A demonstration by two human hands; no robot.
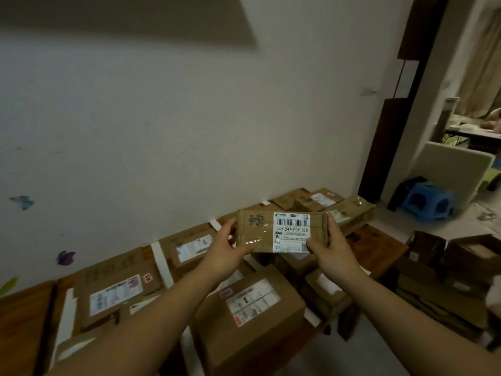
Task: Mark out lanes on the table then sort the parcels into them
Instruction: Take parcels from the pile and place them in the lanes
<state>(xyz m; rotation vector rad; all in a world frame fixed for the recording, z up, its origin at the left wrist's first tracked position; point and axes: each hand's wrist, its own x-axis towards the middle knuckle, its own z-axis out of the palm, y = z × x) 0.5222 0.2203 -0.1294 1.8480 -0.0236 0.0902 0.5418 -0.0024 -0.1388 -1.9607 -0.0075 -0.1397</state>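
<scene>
A white wall [189, 118] bears a blue butterfly sticker [22, 202], a purple butterfly sticker [66, 258] below it and a green leaf sticker [8, 285]. Right of a dark door frame [390, 142], a blue stool [429, 202] stands on the floor.

Wooden table [24, 316] sits vs. the wall [189, 131], w/ white tape strips [162, 263] across it; cardboard parcels [252, 316] lie btwn strips, some by the wall, others further out.

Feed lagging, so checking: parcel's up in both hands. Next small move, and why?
Probably lower the parcel into its lane. The left hand and right hand hold it up, label facing the camera, and white tape strips already divide the table.
</scene>
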